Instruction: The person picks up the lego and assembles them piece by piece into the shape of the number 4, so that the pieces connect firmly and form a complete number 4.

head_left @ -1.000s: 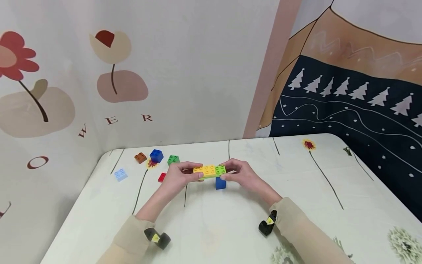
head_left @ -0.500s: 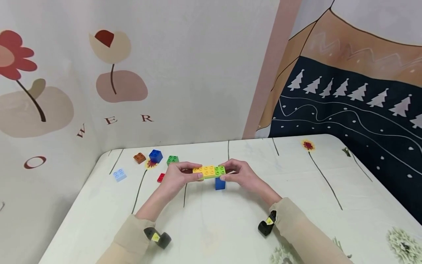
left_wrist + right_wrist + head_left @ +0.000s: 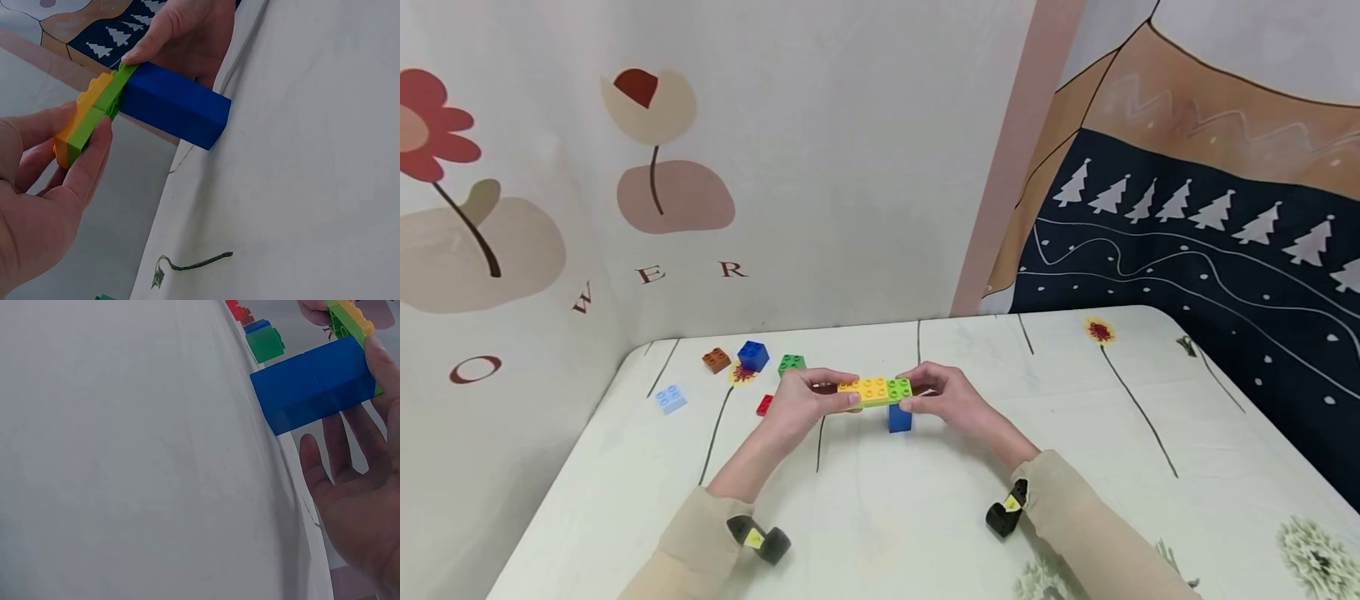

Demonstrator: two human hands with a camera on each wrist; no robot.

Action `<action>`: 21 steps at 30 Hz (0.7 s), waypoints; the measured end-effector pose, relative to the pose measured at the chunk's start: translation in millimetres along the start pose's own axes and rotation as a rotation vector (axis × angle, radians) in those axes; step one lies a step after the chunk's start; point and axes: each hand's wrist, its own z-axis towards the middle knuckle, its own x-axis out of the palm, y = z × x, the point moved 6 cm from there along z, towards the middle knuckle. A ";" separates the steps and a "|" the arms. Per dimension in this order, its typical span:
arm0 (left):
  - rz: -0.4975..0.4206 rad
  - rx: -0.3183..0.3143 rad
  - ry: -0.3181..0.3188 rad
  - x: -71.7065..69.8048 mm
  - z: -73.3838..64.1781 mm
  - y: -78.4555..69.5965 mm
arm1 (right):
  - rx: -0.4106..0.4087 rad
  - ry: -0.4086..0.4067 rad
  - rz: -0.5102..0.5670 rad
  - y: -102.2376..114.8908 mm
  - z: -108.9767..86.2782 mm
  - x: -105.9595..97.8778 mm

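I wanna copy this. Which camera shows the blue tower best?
The right wrist view: the blue tower looks big, with a seam showing. The left wrist view shows it lengthwise, without a clear seam; the head view shows only part, below the lime brick.

The head view looks forward and down from above the sleeves point(image 3: 700, 529), well back, over the table point(image 3: 925, 517) to the cloth wall point(image 3: 820, 167). Close beside the left hand point(image 3: 37, 206), the left wrist view faces the right hand point(image 3: 190, 37), tilted; the right wrist view, just as near its own hand, faces toward the left. All three share the joined blocks point(image 3: 172, 103).
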 end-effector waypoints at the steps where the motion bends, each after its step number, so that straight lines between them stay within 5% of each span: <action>1: -0.004 -0.003 0.000 0.3 -0.3 -0.2 | 0.001 0.000 0.000 -0.1 0.0 0.1; 21: -0.067 -0.025 -0.016 0.8 -2.8 0.5 | 0.031 -0.012 0.009 -5.9 0.2 0.9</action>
